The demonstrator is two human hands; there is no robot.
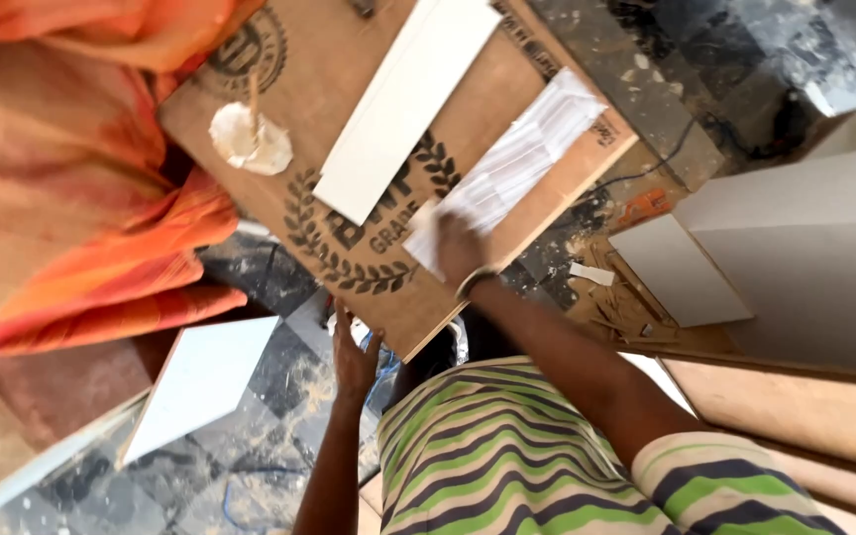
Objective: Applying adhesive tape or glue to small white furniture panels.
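A brown plywood board [492, 94] with printed black laurel emblems lies tilted in front of me. Two long white strips rest on it: a clean one [403, 104] and one smeared with streaky white glue [532, 144]. My right hand [458, 248], with a bracelet at the wrist, presses flat on the near end of the smeared strip and is blurred. Fingers spread, my left hand [354, 357] touches the board's near edge. A blob of white glue with a stick in it [250, 139] sits at the board's left corner.
Orange cloth [71, 198] fills the left side. Large white panels [814, 228] and wooden boards stand at the right, with scraps, an orange tool [643, 206] and a black cable between. A white panel [200, 381] lies on the dark marbled floor at lower left.
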